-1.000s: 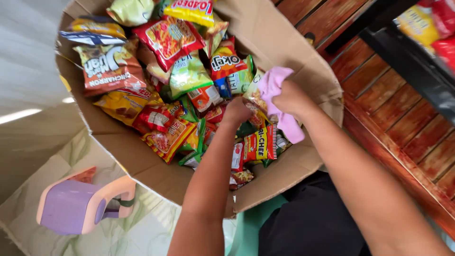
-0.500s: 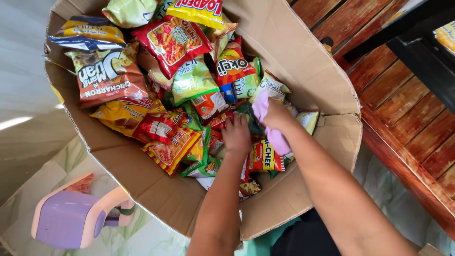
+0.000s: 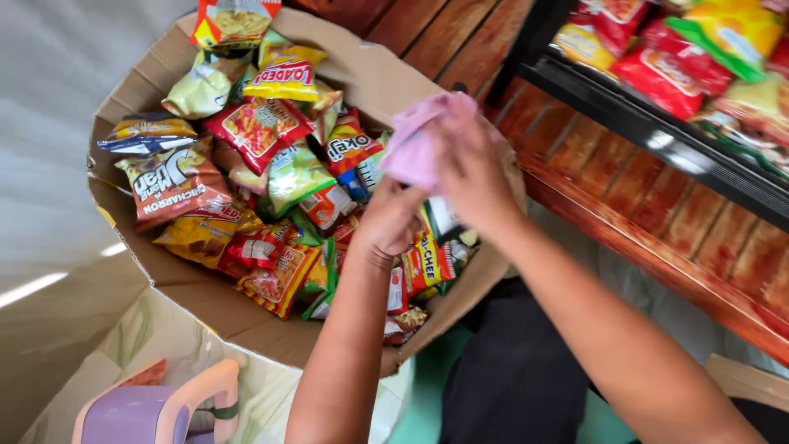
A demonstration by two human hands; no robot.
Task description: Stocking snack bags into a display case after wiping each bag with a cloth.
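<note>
While both hands, left hand and right hand, pinch one pink cloth above one cardboard box, countless snack bags fill it to its rim.

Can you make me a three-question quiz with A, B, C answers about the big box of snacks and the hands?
1. Where are the snack bags piled?
A. In a cardboard box
B. In a metal bucket
C. On a bed

2. What colour is the cloth in the hands?
A. Black
B. Pink
C. Blue

3. What is the right hand doing?
A. Resting flat on the floor
B. Holding a cup
C. Gripping the cloth above the box

Answers: 1 A, the bags fill an open brown cardboard box. 2 B, the cloth is pale pink. 3 C, the right hand clutches the cloth over the bags, with the left hand just under it.
</note>
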